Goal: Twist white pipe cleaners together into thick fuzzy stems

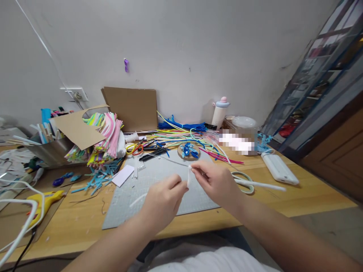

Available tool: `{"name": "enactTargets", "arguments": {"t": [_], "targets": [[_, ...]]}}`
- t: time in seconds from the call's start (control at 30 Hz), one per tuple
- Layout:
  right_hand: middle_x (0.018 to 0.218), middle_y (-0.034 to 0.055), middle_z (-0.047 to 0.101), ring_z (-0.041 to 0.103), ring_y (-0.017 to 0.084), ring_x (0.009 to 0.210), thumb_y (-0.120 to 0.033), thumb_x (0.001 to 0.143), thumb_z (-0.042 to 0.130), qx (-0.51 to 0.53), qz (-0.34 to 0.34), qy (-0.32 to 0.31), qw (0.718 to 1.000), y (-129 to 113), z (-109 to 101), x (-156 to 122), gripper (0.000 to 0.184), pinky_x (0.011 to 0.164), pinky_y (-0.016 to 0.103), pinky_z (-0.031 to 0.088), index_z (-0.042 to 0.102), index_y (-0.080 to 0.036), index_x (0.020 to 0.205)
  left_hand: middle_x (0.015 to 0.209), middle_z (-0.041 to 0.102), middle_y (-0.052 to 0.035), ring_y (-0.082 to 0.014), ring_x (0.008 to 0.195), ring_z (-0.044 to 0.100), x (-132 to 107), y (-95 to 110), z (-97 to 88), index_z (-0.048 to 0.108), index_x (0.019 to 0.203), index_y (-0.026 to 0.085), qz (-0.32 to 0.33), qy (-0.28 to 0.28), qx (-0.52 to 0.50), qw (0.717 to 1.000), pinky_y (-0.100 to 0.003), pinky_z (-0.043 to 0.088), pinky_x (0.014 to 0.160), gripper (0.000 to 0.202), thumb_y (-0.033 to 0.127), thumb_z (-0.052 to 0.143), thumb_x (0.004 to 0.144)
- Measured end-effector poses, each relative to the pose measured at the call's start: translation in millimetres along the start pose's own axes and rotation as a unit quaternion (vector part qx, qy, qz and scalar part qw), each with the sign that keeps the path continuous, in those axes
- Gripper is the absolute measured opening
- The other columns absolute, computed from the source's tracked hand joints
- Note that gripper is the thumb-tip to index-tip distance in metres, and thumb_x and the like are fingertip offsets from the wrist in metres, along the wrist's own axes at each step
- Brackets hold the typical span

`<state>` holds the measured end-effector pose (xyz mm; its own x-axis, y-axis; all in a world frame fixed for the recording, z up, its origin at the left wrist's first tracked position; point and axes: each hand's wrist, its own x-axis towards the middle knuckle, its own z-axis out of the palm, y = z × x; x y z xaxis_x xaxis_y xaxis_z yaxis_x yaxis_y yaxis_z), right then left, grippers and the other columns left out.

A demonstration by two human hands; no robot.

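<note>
A white pipe cleaner (pixel 189 177) is stretched between my hands over the grey cutting mat (pixel 119 211). My left hand (pixel 164 198) is closed, pinching its lower part. Its upper end is pinched between the thumb and fingertips of my right hand (pixel 218 185). A thin greyish strand (pixel 172 161) runs left from my right fingertips. On the other side of the right hand, a long white fuzzy length (pixel 263 184) sticks out; whether it joins the piece between my hands is hidden. A short white piece (pixel 138 200) lies on the mat beside my left hand.
Blue pipe-cleaner pieces sit on a round coaster (pixel 180 153) behind my hands. Scissors (pixel 134 148), pens and coloured pipe cleaners (pixel 176 135) lie farther back. A tape roll (pixel 249 189) and white power bank (pixel 279 169) are right; a yellow glue gun (pixel 45 202) is left.
</note>
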<state>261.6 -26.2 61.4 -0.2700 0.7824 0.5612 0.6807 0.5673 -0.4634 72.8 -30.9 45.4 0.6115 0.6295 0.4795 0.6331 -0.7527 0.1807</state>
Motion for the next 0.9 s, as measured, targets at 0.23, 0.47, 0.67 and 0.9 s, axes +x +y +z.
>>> {"name": "enactTargets", "arguments": {"t": [0.23,0.47,0.67,0.9], "targets": [[0.087,0.0029,0.068,0.060,0.017,0.081,-0.018,0.089,0.047,-0.083,-0.072,-0.111,0.988,8,-2,-3,0.018,0.070,0.027,0.040,0.063,-0.021,0.096,0.072,0.056,-0.0010,-0.0121,0.062,0.046,14,-11,-51.7,0.064,0.086,0.019,0.133,0.054,0.114,0.983,-0.026,0.031,0.057,0.017,0.020,0.048,0.089],[0.071,-0.0015,0.063,0.052,0.008,0.061,-0.027,0.086,0.054,0.154,-0.045,-0.209,0.965,-8,-22,-1,0.012,0.057,0.019,0.038,0.063,-0.018,0.085,0.076,0.059,-0.0016,-0.0103,0.068,0.054,36,-53,-53.5,0.068,0.080,0.019,0.069,0.031,-0.120,0.990,-0.021,0.041,0.062,0.012,0.024,0.058,0.084],[0.068,-0.0010,0.060,0.048,0.008,0.055,-0.030,0.087,0.053,0.171,0.020,-0.093,0.981,-10,-16,-4,0.017,0.051,0.020,0.035,0.064,-0.018,0.088,0.070,0.057,-0.0008,-0.0103,0.064,0.053,14,-35,4.6,0.066,0.077,0.018,-0.020,0.005,-0.194,0.981,-0.021,0.040,0.058,0.019,0.027,0.052,0.087],[0.075,0.0038,0.065,0.056,0.015,0.072,-0.019,0.089,0.047,-0.110,-0.077,0.005,0.991,6,-2,-7,0.018,0.064,0.027,0.034,0.064,-0.019,0.086,0.070,0.060,-0.0027,-0.0137,0.065,0.051,-8,9,1.4,0.063,0.083,0.018,0.046,-0.008,-0.087,0.995,-0.026,0.036,0.058,0.018,0.024,0.047,0.089]]}}
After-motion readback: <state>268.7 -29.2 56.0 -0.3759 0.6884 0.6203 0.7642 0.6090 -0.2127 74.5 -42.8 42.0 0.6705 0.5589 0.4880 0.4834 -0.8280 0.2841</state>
